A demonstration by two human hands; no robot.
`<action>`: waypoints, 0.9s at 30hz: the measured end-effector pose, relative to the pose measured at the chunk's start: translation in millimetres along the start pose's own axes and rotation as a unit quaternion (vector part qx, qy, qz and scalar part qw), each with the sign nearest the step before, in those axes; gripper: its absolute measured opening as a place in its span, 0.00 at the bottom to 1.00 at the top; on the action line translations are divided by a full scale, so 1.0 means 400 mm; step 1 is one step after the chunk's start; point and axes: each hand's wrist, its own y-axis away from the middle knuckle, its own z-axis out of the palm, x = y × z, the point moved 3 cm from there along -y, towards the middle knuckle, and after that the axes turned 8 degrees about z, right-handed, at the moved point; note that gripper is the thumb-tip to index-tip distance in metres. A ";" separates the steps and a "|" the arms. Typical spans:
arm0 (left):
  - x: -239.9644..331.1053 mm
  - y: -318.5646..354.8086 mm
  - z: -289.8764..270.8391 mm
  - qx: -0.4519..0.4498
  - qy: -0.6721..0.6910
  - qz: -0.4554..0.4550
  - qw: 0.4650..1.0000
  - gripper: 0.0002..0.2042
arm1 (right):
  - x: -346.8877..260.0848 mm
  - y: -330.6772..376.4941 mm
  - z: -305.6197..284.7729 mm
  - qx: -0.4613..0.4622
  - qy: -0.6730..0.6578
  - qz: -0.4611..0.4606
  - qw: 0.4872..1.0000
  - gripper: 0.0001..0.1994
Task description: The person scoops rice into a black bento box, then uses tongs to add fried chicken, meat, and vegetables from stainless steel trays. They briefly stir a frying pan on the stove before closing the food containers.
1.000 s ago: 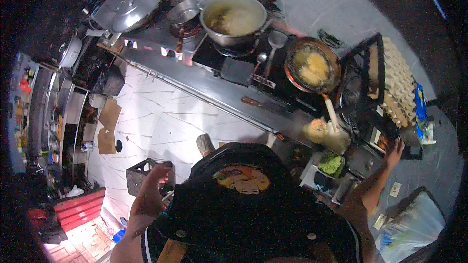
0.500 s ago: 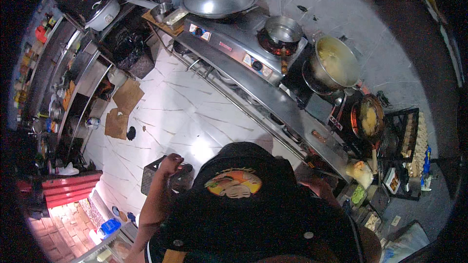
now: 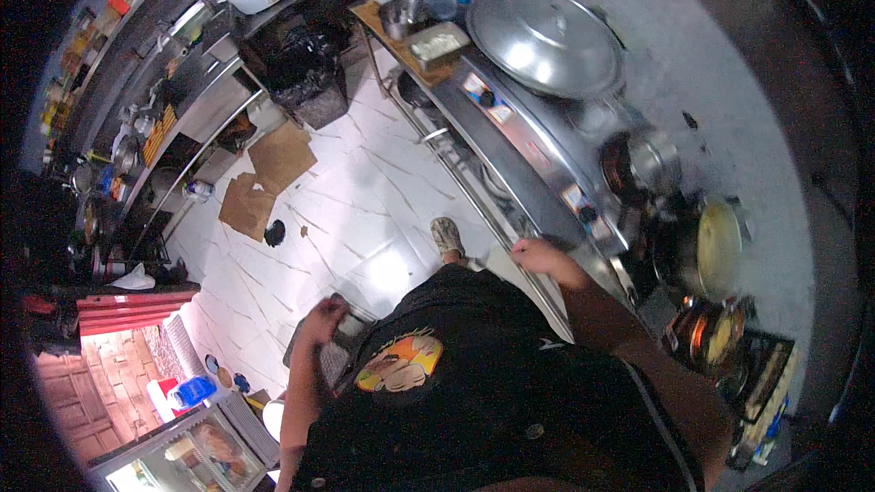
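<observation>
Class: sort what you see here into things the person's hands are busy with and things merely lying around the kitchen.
In hand:
left hand on a small metal container
right hand by the stove's front edge

Lying about:
big domed lid
cardboard pieces
pot of yellow liquid

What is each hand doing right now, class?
Left hand: grips the rim of a grey crate.
Right hand: loosely closed, empty, by the stove counter.
</observation>
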 end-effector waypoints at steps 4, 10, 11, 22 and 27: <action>-0.304 0.139 -0.128 0.051 0.016 -0.130 0.990 0.19 | -0.215 -0.291 0.000 -0.096 0.079 -0.096 0.988 0.16; -0.320 0.189 -0.162 0.152 0.265 -0.331 0.893 0.18 | -0.598 -0.603 -0.065 -0.139 0.217 -0.106 0.960 0.17; -0.314 0.174 -0.170 0.161 0.287 -0.336 0.883 0.18 | -0.651 -0.622 -0.078 -0.132 0.199 -0.109 0.965 0.17; -0.368 -0.126 -0.505 0.155 0.366 -0.264 0.879 0.17 | -0.705 -1.208 -0.029 -0.212 0.340 -0.098 0.911 0.17; -0.563 -0.356 -0.870 0.114 0.560 -0.133 0.810 0.17 | -0.700 -1.293 -0.088 -0.197 0.398 -0.116 0.888 0.19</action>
